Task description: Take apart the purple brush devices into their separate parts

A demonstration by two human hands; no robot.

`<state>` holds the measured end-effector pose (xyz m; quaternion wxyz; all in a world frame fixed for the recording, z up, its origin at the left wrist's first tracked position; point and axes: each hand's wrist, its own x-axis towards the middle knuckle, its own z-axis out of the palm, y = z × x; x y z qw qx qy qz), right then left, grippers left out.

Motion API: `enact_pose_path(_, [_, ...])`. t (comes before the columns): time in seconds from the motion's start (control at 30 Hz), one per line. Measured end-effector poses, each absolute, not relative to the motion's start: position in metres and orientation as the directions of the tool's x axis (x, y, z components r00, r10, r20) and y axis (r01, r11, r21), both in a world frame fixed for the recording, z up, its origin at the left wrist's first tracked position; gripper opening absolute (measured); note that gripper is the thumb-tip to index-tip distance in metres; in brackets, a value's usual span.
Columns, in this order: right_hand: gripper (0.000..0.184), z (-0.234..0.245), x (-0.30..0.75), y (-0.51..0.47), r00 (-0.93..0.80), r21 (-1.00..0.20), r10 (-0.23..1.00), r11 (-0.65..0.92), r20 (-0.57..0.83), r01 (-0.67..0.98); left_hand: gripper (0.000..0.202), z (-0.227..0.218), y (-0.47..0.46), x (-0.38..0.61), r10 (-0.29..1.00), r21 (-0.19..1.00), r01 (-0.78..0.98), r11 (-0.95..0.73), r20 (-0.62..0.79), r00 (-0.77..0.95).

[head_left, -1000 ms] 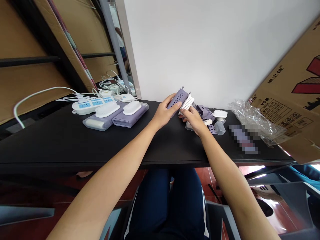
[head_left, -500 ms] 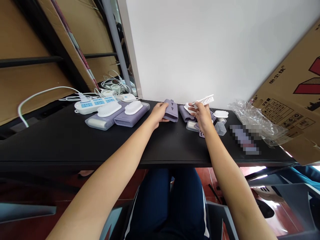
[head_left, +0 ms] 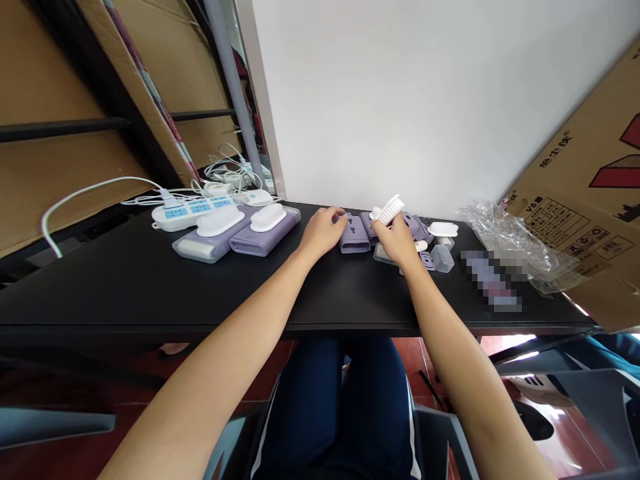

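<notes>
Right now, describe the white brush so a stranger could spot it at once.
Start at the black table against the white wall. Near its back edge, the right hand holds the white brush above purple parts; it alone is off the tabletop.

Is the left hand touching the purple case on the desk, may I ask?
Touching. Head view shows the left hand against the purple case; the right hand holds a white brush.
</notes>
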<state>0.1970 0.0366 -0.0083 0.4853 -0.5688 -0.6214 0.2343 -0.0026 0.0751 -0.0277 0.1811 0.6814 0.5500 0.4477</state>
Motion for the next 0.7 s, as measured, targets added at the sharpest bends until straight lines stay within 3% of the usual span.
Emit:
enact_pose_path(0.17, [0.041, -0.013, 0.189, 0.031, 0.052, -0.686, 0.929, 0.232, 0.367, 0.69, 0.048, -0.023, 0.066, 0.007, 0.854, 0.84, 0.178, -0.512, 0.476, 0.208])
enact_pose_path(0.27, [0.044, -0.018, 0.186, 0.032, -0.01, -0.639, 0.91, 0.3, 0.416, 0.708, 0.053, -0.023, 0.064, 0.009, 0.82, 0.841, 0.099, -0.532, 0.482, 0.308])
enact_pose_path(0.4, [0.047, -0.021, 0.183, 0.034, -0.086, -0.629, 0.838, 0.468, 0.539, 0.621, 0.051, -0.022, 0.064, 0.008, 0.834, 0.831, 0.152, -0.536, 0.492, 0.249])
enact_pose_path(0.53, [0.043, -0.017, 0.181, 0.033, -0.06, -0.556, 0.831, 0.422, 0.554, 0.716, 0.046, -0.023, 0.066, 0.007, 0.845, 0.82, 0.221, -0.528, 0.482, 0.232])
enact_pose_path(0.7, [0.038, -0.015, 0.182, 0.033, 0.019, -0.491, 0.849, 0.287, 0.529, 0.823, 0.036, -0.02, 0.069, -0.003, 0.857, 0.644, 0.634, -0.428, 0.511, 0.059])
